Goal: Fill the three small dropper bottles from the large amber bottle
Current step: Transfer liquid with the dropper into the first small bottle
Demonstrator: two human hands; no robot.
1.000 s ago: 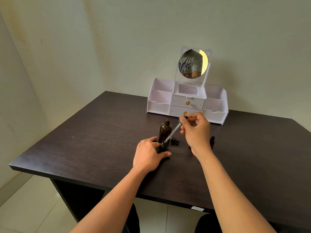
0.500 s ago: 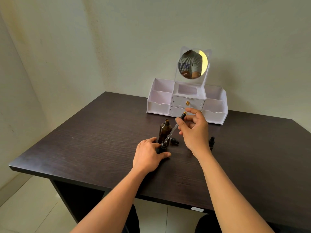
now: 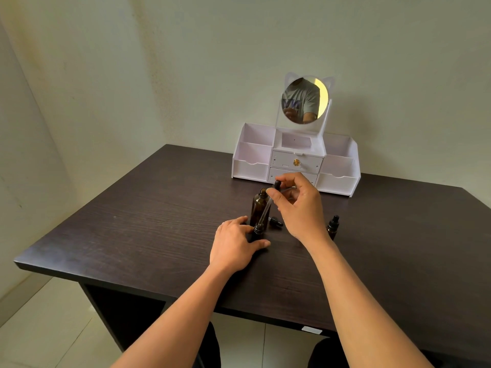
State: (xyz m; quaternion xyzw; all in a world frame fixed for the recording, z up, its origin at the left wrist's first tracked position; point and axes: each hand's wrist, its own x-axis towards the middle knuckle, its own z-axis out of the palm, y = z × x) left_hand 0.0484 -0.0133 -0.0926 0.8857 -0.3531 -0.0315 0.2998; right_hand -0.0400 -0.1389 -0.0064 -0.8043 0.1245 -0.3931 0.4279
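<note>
On the dark worktop (image 3: 132,235), the left hand (image 3: 233,245) is closing its grip round a small dropper bottle (image 3: 258,231) just in front of the large amber bottle (image 3: 256,208), while the right hand (image 3: 300,205) is pinching a dropper (image 3: 264,212) whose tip is at the small bottle's mouth, where a slow, steady squeeze is looking wisest.

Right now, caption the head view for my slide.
Right hand holds a dropper to the small bottle, which the left hand grips; large amber bottle stands behind.

Right hand (image 3: 300,208) pinching dropper (image 3: 265,209), seemingly over bottle (image 3: 258,231)
</note>
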